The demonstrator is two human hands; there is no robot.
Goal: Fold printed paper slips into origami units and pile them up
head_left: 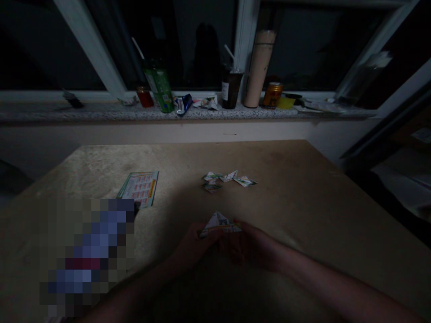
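Between my two hands is a piece of printed paper folded to a triangle (220,223), its peak pointing away from me. My left hand (196,246) grips its left corner, thumb over the lower edge. On the right corner, my right hand (252,244) closes with curled fingers, partly lost in shadow. Farther off on the table lie several small folded paper pieces (230,176) in a loose cluster. A stack of printed sheets (139,188) rests to the left of them.
The wooden table (286,179) meets a wall below a granite windowsill (202,112). Along the sill stand a green bottle (161,87), a dark cup with a straw (230,89), a tall beige flask (259,69) and an orange can (272,95). A pixelated blue object (97,242) lies at left.
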